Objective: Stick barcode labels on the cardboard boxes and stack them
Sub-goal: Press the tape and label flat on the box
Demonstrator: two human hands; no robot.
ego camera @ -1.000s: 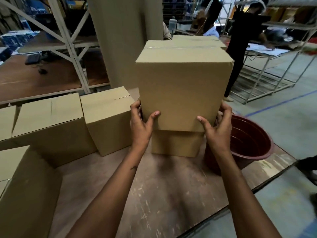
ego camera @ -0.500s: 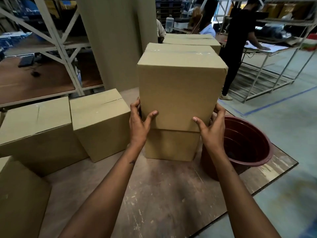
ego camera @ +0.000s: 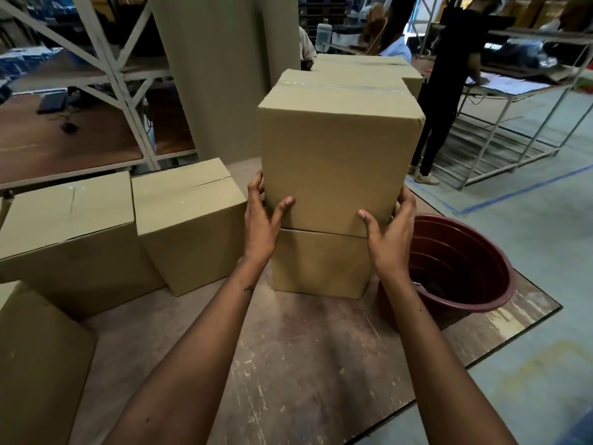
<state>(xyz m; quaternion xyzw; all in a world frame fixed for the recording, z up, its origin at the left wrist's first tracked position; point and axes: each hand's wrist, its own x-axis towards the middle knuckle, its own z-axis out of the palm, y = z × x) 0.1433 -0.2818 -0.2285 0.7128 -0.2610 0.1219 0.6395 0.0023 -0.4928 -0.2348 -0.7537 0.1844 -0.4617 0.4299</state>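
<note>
Left hand point(ego camera: 261, 220) and right hand point(ego camera: 390, 234) grip the top box point(ego camera: 333, 162) (fingers hidden behind its sides).

A dark red plastic bucket point(ego camera: 462, 268) stands on the worn wooden table point(ego camera: 308, 364) at about three o'clock; a person in black point(ego camera: 449, 88) stands at one o'clock beside a metal-framed bench point(ego camera: 519, 101); a white steel rack point(ego camera: 106, 59) rises at ten o'clock

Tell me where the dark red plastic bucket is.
In the head view, the dark red round plastic bucket stands right of centre, at the wooden platform's right corner, beside the two stacked cardboard boxes, close to the right hand.
</note>
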